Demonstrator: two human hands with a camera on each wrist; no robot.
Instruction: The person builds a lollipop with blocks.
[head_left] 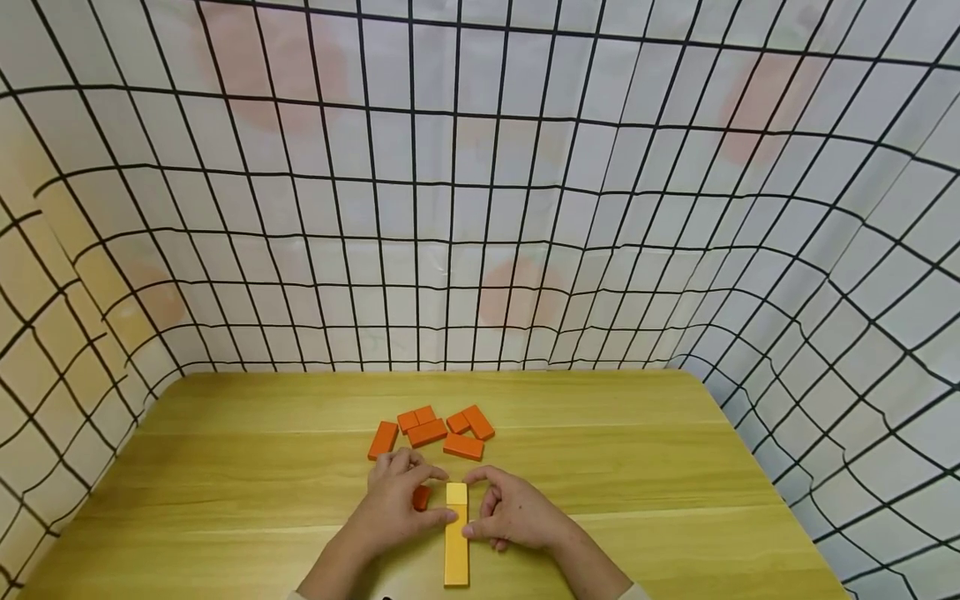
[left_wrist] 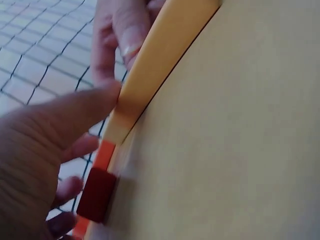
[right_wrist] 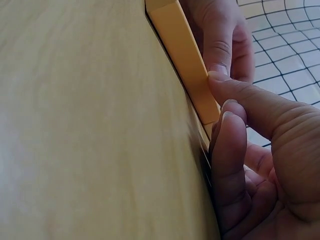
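A long yellow block point(head_left: 457, 554) lies lengthwise on the table, with a short, paler yellow block point(head_left: 457, 493) at its far end. My left hand point(head_left: 397, 504) has its thumb on the left side of the long block and its index fingertip by the far left corner of the short one. On the opposite side, my right hand point(head_left: 525, 510) mirrors this, thumb against the block point(right_wrist: 185, 60) and index finger at the far right corner. Between the left thumb and index finger shows a red-orange block point(head_left: 421, 498), partly hidden by that hand.
Several red-orange blocks lie beyond the hands, among them a flat one point(head_left: 463, 447) and one at the left point(head_left: 383, 440). The wooden table point(head_left: 637, 467) is bounded by black wire mesh point(head_left: 450, 242) with a pale printed sheet behind.
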